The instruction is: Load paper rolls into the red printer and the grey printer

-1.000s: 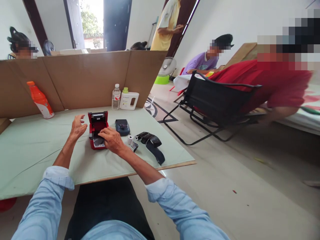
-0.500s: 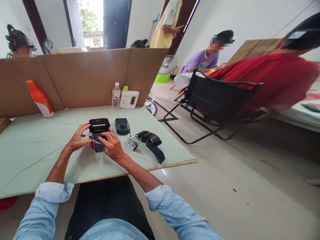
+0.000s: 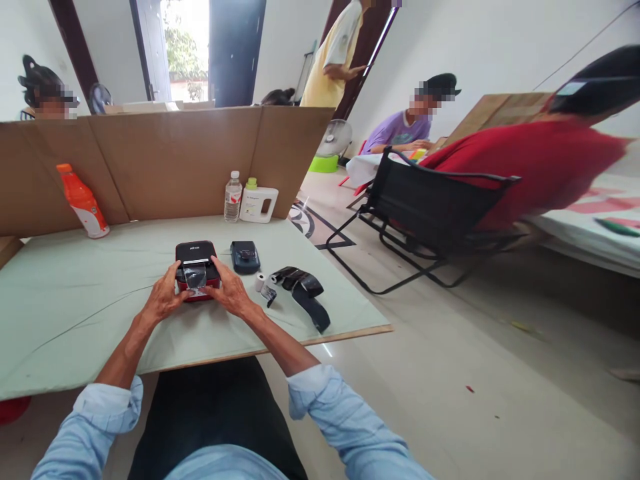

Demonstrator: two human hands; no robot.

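Note:
A small red and black printer (image 3: 197, 261) sits on the pale green table (image 3: 75, 300) with its lid down. My left hand (image 3: 164, 298) grips its left side and my right hand (image 3: 229, 292) grips its right side, fingers curled against the casing. A strip of clear film (image 3: 195, 276) sticks out of its front between my thumbs. A dark blue device (image 3: 245, 257) lies just right of the printer. A small white paper roll (image 3: 259, 281) and a black strap-like pouch (image 3: 305, 293) lie further right.
Cardboard screens (image 3: 170, 160) wall the table's far side. An orange bottle (image 3: 83, 201), a water bottle (image 3: 233, 197) and a white jug (image 3: 259, 202) stand against them. A black folding chair (image 3: 430, 207) holds a person in red; other people are beyond.
The printer's lid went from open to shut. My left hand came from the air onto the printer's left side, and my right hand shifted from inside it to its right side.

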